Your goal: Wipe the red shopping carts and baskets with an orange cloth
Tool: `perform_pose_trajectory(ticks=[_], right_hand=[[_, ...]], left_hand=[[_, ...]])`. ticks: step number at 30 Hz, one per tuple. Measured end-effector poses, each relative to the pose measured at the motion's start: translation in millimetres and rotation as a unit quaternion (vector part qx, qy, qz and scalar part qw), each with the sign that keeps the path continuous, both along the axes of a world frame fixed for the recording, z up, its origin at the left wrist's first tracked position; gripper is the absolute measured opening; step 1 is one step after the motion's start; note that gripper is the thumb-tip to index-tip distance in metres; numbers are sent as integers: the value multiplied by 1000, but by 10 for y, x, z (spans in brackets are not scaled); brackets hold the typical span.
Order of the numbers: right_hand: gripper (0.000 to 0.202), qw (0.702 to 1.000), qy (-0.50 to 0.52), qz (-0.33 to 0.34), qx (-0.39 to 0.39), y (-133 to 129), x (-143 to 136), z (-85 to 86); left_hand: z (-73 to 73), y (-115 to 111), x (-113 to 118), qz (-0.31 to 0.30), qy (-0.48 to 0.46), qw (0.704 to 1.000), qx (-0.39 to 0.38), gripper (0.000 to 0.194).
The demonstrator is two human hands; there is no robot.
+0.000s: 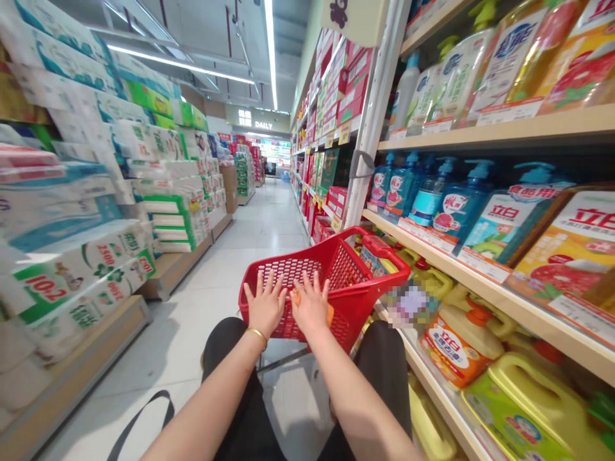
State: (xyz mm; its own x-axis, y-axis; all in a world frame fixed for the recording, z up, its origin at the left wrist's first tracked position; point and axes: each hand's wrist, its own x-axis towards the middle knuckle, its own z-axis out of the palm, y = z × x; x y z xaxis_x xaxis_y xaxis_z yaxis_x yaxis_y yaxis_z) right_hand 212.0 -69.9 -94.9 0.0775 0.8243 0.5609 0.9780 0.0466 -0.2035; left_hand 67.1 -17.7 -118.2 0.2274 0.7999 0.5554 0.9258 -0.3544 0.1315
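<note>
Both hands are stretched out in front of a red plastic shopping cart (pixel 355 282), over its near side. My left hand (pixel 265 304) has its fingers spread, palm down, with a gold bangle (pixel 258 335) at the wrist. Beside it, my right hand (pixel 311 306) is also spread flat and holds nothing. An orange patch on the cart shows partly behind the right hand. Whether the fingers touch the cart's mesh wall or hover before it, I cannot tell. The cart's handle (pixel 387 256) points to the right, towards the shelf.
Shelves on the right carry blue pump bottles (pixel 451 205), a large orange-labelled jug (pixel 464 339) and a yellow-green jug (pixel 519 403). Stacked tissue packs (pixel 86 282) line the left side on a low platform (pixel 96 358). A tiled aisle (pixel 269 211) runs ahead between them.
</note>
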Motion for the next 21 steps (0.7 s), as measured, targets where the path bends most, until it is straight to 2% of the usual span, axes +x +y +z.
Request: perform_pose_trajectory(ticks=[2,4,6,9,11,13,18,19,21], right_hand=[[49,1000,-2,22,-4,28,-99,-31],[49,1000,-13,15,1,-3,26,-6],[49,999,-23,-24,11,-77,314,65],[49,993,-18,-116,28,-172,729,185],[50,989,-13,-146,30,-179,784,203],[50,992,-10,-124,17,-144,604,145],[51,999,-11,40,-36,-5,-165,-78],[51,998,-9,53,-38,4,-219,-90],[50,998,-7,50,-37,-15,-149,-67]], left_hand=[[-3,4,-2,2,4,1000,3,53],[-4,-2,5,2,1,1000,8,53],[-3,-11,16,1,-7,1000,12,54],[-4,-13,31,-1,-21,1000,7,54],[-9,-2,32,-1,-27,1000,0,54],[-20,11,23,-1,-26,1000,-1,54],[-35,24,-18,-10,-16,1000,-5,54],[-33,21,-22,-12,-15,1000,-7,54],[-27,13,-21,-12,-17,1000,-7,54]])
